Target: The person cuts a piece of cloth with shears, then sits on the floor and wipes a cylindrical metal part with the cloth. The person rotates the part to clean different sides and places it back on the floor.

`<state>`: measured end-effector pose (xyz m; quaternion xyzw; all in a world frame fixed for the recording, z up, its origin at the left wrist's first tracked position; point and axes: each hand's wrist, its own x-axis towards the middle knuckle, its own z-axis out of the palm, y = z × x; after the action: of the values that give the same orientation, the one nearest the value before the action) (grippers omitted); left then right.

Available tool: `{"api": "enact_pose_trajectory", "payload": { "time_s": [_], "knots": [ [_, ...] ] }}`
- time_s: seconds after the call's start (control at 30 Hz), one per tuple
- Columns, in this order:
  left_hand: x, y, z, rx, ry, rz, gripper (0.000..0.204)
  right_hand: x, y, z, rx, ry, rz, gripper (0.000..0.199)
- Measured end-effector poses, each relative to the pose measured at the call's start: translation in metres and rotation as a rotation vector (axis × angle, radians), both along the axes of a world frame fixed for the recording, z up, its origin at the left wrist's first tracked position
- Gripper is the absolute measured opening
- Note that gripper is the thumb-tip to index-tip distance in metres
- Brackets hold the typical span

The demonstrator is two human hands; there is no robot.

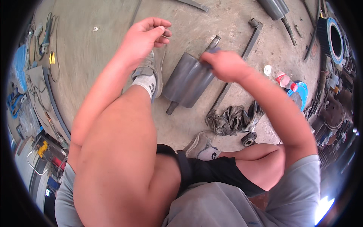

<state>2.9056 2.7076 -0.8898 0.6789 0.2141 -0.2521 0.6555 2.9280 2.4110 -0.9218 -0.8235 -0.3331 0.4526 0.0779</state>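
The right hand's fingers (208, 56) curl at the far end of a grey metal rotor (185, 85), beside its shaft; a dark scrap (214, 49) shows there, but blur hides whether they grip it. The left hand (145, 38), raised farther left, has bent fingers with the thumb close against them; whether they pinch anything, I cannot tell. The rotor lies slantwise on the concrete floor (94, 56), right of the left shoe (157, 77). Right of it stretches a long metal bar (253, 41); nearer lie a crumpled black rag (228, 121) and a bearing (248, 139).
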Motion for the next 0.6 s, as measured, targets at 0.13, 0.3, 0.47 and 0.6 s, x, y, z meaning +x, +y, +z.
{"api": "enact_pose_trajectory", "payload": {
  "time_s": [0.13, 0.3, 0.47, 0.6],
  "knots": [
    [-0.006, 0.009, 0.000, 0.048, 0.009, 0.028, 0.027, 0.010, -0.061, -0.003, -0.057, -0.104, -0.073, 0.039],
    [0.008, -0.006, 0.005, -0.011, -0.015, 0.002, 0.027, 0.000, -0.006, 0.013, 0.497, -0.232, -0.513, 0.050],
    [0.007, -0.010, -0.002, -0.008, -0.009, -0.013, 0.028, -0.011, 0.005, -0.012, 0.034, -0.072, -0.130, 0.042],
    [-0.011, 0.009, 0.002, 0.045, 0.029, 0.031, 0.028, 0.014, -0.039, 0.012, -0.135, -0.104, -0.078, 0.038]
  ]
}}
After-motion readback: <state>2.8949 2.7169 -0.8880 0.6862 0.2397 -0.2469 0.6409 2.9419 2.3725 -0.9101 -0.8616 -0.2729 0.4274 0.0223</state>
